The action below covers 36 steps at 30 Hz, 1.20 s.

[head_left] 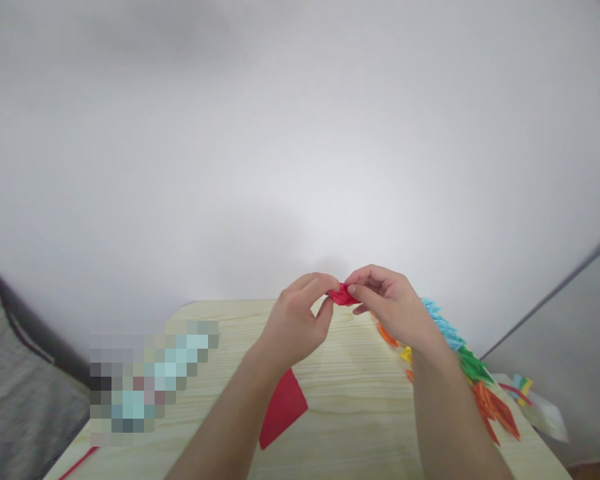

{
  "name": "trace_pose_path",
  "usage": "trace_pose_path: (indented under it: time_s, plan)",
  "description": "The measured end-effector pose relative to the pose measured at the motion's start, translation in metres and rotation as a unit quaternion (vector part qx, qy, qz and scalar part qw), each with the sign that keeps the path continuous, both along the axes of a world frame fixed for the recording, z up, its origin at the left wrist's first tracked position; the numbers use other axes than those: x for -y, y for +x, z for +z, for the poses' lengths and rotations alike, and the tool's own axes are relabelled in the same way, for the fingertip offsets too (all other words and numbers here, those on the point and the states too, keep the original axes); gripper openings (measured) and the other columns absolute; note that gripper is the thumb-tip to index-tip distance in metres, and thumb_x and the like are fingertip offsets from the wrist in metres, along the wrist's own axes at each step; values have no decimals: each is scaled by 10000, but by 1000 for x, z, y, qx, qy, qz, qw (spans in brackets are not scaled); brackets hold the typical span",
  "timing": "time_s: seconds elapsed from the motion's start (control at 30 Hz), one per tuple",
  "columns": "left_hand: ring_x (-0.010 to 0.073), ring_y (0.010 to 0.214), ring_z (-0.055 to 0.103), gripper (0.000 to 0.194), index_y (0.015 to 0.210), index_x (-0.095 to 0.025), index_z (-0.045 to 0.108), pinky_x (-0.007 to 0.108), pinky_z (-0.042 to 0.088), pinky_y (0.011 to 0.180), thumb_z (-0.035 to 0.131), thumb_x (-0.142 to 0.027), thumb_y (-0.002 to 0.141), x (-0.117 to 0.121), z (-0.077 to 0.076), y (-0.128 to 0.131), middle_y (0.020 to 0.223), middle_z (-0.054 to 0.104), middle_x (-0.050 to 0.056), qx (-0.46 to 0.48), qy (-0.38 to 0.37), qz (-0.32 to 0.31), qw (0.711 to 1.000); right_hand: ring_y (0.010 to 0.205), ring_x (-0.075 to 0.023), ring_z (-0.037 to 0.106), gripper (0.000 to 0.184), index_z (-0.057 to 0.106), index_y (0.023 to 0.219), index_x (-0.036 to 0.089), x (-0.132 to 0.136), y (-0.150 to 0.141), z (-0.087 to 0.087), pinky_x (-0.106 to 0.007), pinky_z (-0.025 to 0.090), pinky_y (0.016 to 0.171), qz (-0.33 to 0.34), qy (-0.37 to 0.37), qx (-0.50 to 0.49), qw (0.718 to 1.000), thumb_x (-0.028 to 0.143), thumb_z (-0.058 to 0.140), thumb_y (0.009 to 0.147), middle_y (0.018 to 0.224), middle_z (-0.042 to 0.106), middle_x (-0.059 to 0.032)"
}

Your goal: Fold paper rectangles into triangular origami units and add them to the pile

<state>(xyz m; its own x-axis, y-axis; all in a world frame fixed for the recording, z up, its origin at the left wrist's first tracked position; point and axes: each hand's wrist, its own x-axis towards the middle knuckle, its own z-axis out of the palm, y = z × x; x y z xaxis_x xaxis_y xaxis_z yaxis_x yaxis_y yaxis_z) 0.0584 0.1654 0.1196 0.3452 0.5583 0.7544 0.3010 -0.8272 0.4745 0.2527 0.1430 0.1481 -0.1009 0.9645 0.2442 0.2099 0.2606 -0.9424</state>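
Observation:
A small piece of folded red paper [343,295] is held up between both hands, above the far edge of the table. My left hand [303,317] pinches its left end between thumb and fingers. On the other end, the thumb and fingertips of my right hand [390,300] are closed. Under my left forearm lies a flat red sheet of paper [284,410], partly hidden by the arm. Folded paper pieces lie beside my right forearm: light blue [443,323], green [475,367] and orange [497,410], with some yellow [407,354] showing on the inner side.
The pale wooden table [350,427] stands against a white wall [300,147]. A blurred-out patch [165,373] covers something on the left, with a red strip [77,463] near it. A whitish plastic bag [547,417] sits past the right edge. Grey fabric [20,393] is at far left.

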Motion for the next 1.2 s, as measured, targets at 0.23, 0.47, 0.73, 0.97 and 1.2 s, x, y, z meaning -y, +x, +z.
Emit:
trace_pose_path:
  time_s: [0.23,0.47,0.73,0.97,1.2]
  plan:
    - [190,1049,678,259,1029,-229,683,359,552,951,592,-15,917,0,3,0,1105,724,52,2,49,-18,999,785,-171,712,170,738,988,178,1,0,4,-261,600,631,15,-53,-25,998,293,726,863,868,755,-33]
    - [181,1046,663,360,1183,-275,716,347,544,936,599,-51,926,3,3,4,1174,689,52,40,46,18,998,675,-150,657,143,735,819,175,3,-1,6,-279,567,650,-1,-47,29,998,279,662,883,732,714,-12]
    - [118,654,565,213,820,-205,708,233,436,559,587,-282,978,12,14,4,743,677,-21,65,-203,77,974,650,-160,614,227,681,756,189,2,-11,-1,-273,478,612,-78,31,46,995,362,686,903,686,702,-13]
    - [115,589,516,254,735,-205,659,255,390,547,609,-323,954,10,11,5,648,621,-38,20,-184,131,974,643,-164,626,223,689,760,206,8,-27,1,-264,454,578,-99,50,68,992,365,678,916,700,722,-14]
    - [149,672,539,267,730,-214,547,298,369,606,545,-256,993,14,16,1,731,616,-17,-101,-80,180,975,592,-143,605,217,711,741,223,17,-33,5,-254,417,528,-126,92,133,979,311,658,932,677,721,11]
